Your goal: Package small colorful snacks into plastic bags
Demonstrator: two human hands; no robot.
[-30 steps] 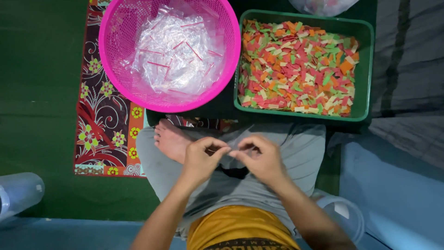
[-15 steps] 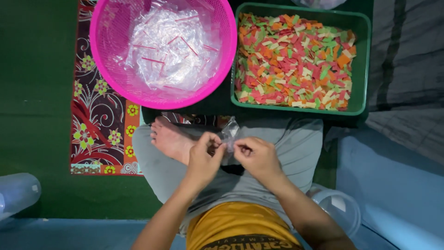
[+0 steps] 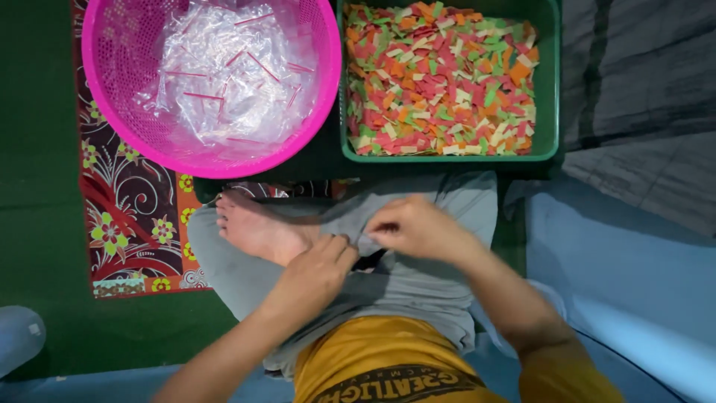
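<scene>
Both hands, left hand [image 3: 317, 270] and right hand [image 3: 414, 227], dropped lapward.

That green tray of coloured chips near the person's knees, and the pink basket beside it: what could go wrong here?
The green tray is heaped with loose coloured chips and sits right against the crossed legs, so a shifted knee might nudge it and spill some. The bare foot lies just below the pink basket of clear plastic bags; stretching could tip it. Both hands, left and right, meet low over the lap, so anything small between them could slip into the grey cloth unseen.
</scene>
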